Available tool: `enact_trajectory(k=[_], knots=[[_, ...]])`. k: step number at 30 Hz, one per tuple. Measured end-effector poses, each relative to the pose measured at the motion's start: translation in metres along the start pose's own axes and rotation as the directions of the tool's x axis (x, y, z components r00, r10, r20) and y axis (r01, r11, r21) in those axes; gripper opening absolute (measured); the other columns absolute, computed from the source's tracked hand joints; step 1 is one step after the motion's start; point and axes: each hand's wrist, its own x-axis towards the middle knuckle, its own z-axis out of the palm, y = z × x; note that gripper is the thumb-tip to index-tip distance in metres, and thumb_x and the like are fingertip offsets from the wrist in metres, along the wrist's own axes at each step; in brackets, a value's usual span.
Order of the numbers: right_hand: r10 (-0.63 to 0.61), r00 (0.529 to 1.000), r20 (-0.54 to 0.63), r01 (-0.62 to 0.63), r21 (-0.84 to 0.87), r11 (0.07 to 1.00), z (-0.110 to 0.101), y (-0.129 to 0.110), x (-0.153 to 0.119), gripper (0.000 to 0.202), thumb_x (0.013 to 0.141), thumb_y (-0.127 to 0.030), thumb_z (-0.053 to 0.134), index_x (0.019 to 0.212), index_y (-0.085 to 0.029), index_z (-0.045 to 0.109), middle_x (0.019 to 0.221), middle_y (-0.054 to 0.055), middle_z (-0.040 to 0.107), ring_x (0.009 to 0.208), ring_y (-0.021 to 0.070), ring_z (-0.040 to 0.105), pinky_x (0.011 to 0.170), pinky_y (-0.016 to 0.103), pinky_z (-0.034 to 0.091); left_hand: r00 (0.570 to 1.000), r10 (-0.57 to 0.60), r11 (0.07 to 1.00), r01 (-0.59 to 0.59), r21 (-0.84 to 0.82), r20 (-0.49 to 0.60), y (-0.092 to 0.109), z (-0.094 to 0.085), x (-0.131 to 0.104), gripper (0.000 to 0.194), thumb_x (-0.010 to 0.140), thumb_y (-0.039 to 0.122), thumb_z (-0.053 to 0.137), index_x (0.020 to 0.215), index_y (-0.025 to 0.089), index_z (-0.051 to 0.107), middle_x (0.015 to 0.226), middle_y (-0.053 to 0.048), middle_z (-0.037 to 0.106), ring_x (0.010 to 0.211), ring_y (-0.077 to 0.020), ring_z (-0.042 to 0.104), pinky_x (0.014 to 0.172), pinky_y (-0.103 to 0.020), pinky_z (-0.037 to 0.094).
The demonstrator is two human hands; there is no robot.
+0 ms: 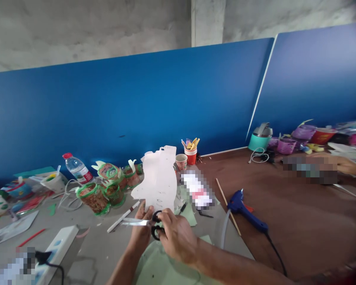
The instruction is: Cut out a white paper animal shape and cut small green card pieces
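White paper (pixel 161 174), cut in an irregular outline, stands raised above the grey table (pixel 97 241), in front of the blue partition (pixel 166 95). The left hand (pixel 144 215) is at its lower edge, with fingers almost closed and the paper pinched, as it seems, between thumb and fingers; the blur there does not let me be sure. The right hand (pixel 178 233) is curled around the black handles of the scissors (pixel 139 222), whose metal blades point to the left, across the left hand, and appear to lie together.

I judge the step in hand as holding and handling the sheet between cuts, because the blades are not on the paper. A further cut would call for turning the blades toward its edge, with the left fingers kept away from them.

The sheet looks thin and smooth, with wavy sides and small dark marks near the bottom. Pale green paper (pixel 163 267) lies flat under the arms. To the left is a round jar (pixel 94 198) with a green rim and a rough brown surface. To the right lie a thin wooden stick (pixel 222 194) and a blue plastic glue gun (pixel 249 215).
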Motion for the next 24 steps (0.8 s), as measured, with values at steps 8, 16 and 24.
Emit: enact_trajectory(k=[8, 16, 24], knots=[[0.135, 0.99, 0.042, -0.124, 0.71, 0.693, -0.032, 0.012, 0.008, 0.056, 0.079, -0.018, 0.052, 0.131, -0.019, 0.032, 0.093, 0.005, 0.057, 0.053, 0.0075, 0.047, 0.049, 0.02, 0.037, 0.999, 0.033, 0.987, -0.028, -0.157, 0.03, 0.007, 0.001, 0.007, 0.037, 0.061, 0.028, 0.079, 0.092, 0.02, 0.06, 0.081, 0.0, 0.068, 0.069, -0.0151, 0.063, 0.063, -0.024, 0.049], [0.253, 0.909, 0.331, -0.412, 0.802, 0.433, -0.087, 0.068, 0.012, 0.052, 0.076, -0.05, 0.063, 0.11, -0.012, 0.057, 0.067, -0.001, 0.053, 0.061, 0.0117, 0.05, 0.058, 0.024, 0.038, 0.996, 0.068, 0.978, -0.076, -0.196, -0.049, 0.008, -0.011, 0.014, 0.042, 0.063, 0.029, 0.079, 0.099, 0.021, 0.058, 0.081, 0.001, 0.068, 0.062, -0.0114, 0.061, 0.057, -0.022, 0.051], [0.141, 0.833, 0.535, -0.499, 0.618, 0.607, -0.076, 0.075, -0.005, 0.03, 0.075, -0.032, 0.062, 0.101, -0.016, 0.061, 0.074, 0.0, 0.057, 0.066, 0.0138, 0.053, 0.059, 0.023, 0.041, 0.993, 0.078, 0.971, -0.097, -0.219, -0.093, 0.008, -0.014, 0.014, 0.046, 0.064, 0.028, 0.079, 0.105, 0.023, 0.06, 0.079, 0.001, 0.067, 0.059, -0.0116, 0.06, 0.055, -0.022, 0.051]])
